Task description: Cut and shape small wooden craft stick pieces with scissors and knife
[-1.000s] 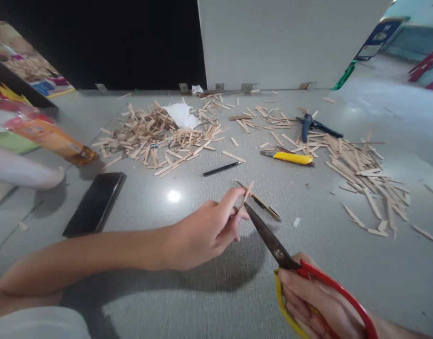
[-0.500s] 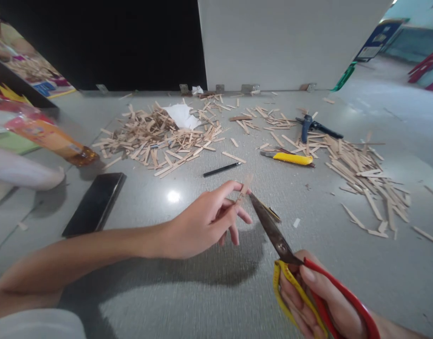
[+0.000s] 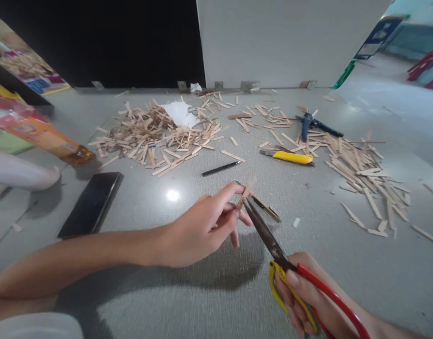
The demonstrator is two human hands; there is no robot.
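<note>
Between the thumb and forefinger of my left hand [image 3: 205, 226] is pinched a short, thin wooden strip [image 3: 249, 187], tilted up and to the right. My right hand [image 3: 308, 292] is wrapped round the scissors [image 3: 267, 233], which have one red and one yellow handle. Their blade tips are slightly apart, right beside the strip and the left fingertips; whether they touch the wood I cannot tell. On the floor just behind the blades lies a pen [image 3: 267, 209], partly hidden by the hand and scissors.
A dark pen [image 3: 221, 168], a yellow utility knife [image 3: 292, 157] and a dark blue tool [image 3: 308, 126] lie ahead. Wooden pieces are heaped at left [image 3: 142, 136] and right [image 3: 361, 165]. A black phone [image 3: 92, 203], a bottle [image 3: 46, 139] and another person's limb [image 3: 25, 169] are at left.
My right hand has shifted the scissors slightly left, bringing the tips closer to the strip, and the blades have parted a little. My left hand keeps its pinch on the strip.
</note>
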